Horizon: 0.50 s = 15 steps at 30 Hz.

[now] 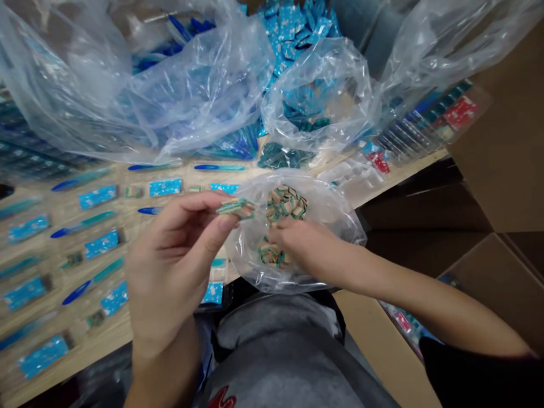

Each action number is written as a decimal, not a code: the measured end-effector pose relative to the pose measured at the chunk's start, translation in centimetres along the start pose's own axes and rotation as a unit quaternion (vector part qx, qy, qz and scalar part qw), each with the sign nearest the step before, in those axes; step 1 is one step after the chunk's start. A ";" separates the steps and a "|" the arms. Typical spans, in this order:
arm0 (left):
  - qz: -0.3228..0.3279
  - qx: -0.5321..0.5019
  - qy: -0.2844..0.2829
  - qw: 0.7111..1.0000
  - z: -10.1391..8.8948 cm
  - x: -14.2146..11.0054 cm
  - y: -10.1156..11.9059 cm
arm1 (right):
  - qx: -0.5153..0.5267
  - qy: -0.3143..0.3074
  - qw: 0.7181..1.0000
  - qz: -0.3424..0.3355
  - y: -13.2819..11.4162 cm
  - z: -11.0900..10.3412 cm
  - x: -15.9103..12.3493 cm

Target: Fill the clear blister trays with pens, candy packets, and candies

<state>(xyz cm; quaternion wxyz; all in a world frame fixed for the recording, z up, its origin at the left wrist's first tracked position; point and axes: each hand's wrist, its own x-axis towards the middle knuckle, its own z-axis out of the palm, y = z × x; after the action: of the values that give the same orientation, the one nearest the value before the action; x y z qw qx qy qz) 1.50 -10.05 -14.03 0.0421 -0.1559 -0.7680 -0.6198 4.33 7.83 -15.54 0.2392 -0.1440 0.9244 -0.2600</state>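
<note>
My left hand point(182, 255) pinches a small bunch of flat green-and-tan squares point(236, 208) between thumb and fingers, raised at the left rim of a clear plastic bag point(335, 209). Inside that bag lies a heap of the same small squares point(289, 201). My right hand point(304, 241) reaches into the bag from the right, its fingertips down among the squares. Those fingers are blurred and partly hidden, so their grip does not show.
Rows of blue pens point(93, 277), blue packets point(102, 243) and small squares lie in clear trays on the wooden table point(114, 334). Behind are large plastic bags point(170, 96) and a pile of blue packets point(293, 28). Filled trays point(429, 122) and cardboard boxes point(505, 153) stand right.
</note>
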 end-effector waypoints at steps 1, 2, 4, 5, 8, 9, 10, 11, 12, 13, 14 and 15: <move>-0.006 0.002 0.002 1.000 -0.1 -0.1 -0.1 | -0.055 -0.055 0.997 0.019 -0.4 0.0 0.7; -0.013 0.001 -0.002 1.000 -0.2 -0.2 -0.1 | -0.092 -0.091 0.991 0.031 -0.8 0.1 1.2; -0.022 -0.006 -0.015 1.000 -0.3 -0.3 -0.1 | -0.118 -0.105 0.987 0.024 -1.2 0.1 2.0; -0.023 -0.013 -0.022 0.999 -0.3 -0.3 -0.2 | -0.118 -0.094 0.988 0.014 -1.1 0.2 2.1; -0.024 -0.022 -0.037 0.999 -0.4 -0.3 -0.2 | -0.091 -0.027 0.995 -0.001 -0.4 0.3 1.5; -0.020 -0.018 -0.041 0.999 -0.4 -0.3 -0.1 | -0.072 0.008 0.997 -0.012 0.0 0.2 0.9; -0.016 -0.010 -0.046 0.999 -0.4 -0.3 0.0 | -0.055 0.040 0.997 -0.027 0.3 0.1 0.3; -0.010 -0.001 -0.053 0.999 -0.4 -0.3 0.1 | -0.032 0.076 0.996 -0.045 0.5 -0.1 -0.5; -0.002 0.009 -0.066 0.998 -0.4 -0.3 0.2 | 0.001 0.123 0.990 -0.062 0.7 -0.4 -1.3; 0.007 0.018 -0.086 0.996 -0.4 -0.4 0.4 | 0.045 0.180 0.980 -0.075 0.7 -0.7 -2.1; 0.018 0.027 -0.110 0.993 -0.3 -0.4 0.6 | 0.098 0.241 0.962 -0.084 0.7 -1.0 -2.7; 0.029 0.037 -0.135 0.990 -0.2 -0.4 0.8 | 0.156 0.297 0.938 -0.089 0.5 -1.2 -3.3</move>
<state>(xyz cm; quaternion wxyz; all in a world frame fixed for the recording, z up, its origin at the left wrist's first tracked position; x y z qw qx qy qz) 2.10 -10.13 -13.33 -0.0382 -0.2583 -0.7840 -0.5632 6.40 10.04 -13.69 -0.0512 -0.1027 0.8848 -0.4517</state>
